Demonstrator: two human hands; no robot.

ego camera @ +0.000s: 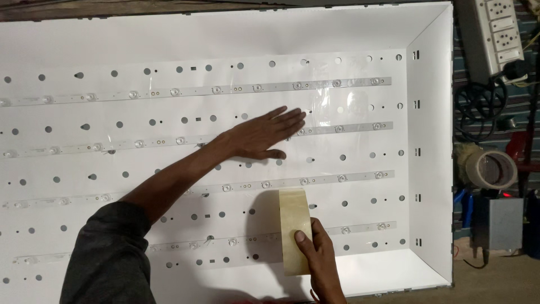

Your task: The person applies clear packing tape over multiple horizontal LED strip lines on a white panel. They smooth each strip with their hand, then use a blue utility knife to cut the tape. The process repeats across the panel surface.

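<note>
A large white backlight panel (427,141) lies flat, with several horizontal LED strips (315,85) and rows of round holes. My left hand (264,135) lies flat, fingers together and stretched out, pressing on the second strip from the top, where clear tape (332,107) shines across the two upper strips. My right hand (320,253) holds a beige tape roll (295,231) upright on edge near the panel's lower middle, thumb on its outer face.
Right of the panel stand a white power strip (498,34) with a black plug and cable (478,104), another tape roll (495,169), a grey box (498,222) and red tool parts. The panel's raised white rim runs along the right and bottom edges.
</note>
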